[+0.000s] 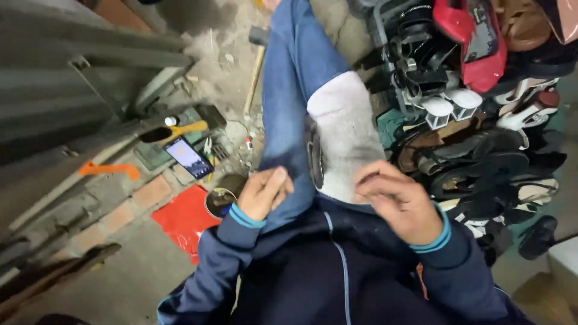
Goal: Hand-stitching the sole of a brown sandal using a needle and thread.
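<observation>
**Q:** What sits under your hands?

**A:** A worn white cloth pad (346, 141), draped over my blue-jeaned knee (289, 90). A dark flat sole piece (313, 157) stands on edge against the pad's near-left border, just between my two hands. I judge the pad is there to keep the jeans clean and give a soft working surface.

**Q:** State of the hands?

**A:** Left hand (263, 192): fingers curled and pressed together, resting on the jeans just left of the sole piece; it holds nothing that I can see. Right hand (400, 201): fingers bent loosely over the pad's lower edge, thumb tucked toward them. Whether something small is pinched there I cannot tell; the fingertips blur.

**Q:** What lies within reach?

**A:** Beyond and left of the left hand: a round open tin (221, 195) on a red plastic sheet (183, 219), a lit smartphone (188, 157) propped up, a yellow-handled brush (180, 130). Farther out, a wooden-handled hammer (256, 66) on the ground. All low and leftward, probably so that hand can take them without shifting the knee.

**Q:** And the right side?

**A:** A heap of dark sandals and shoes (481, 150), a red shoe (475, 42) on top, beyond the right hand.
</observation>
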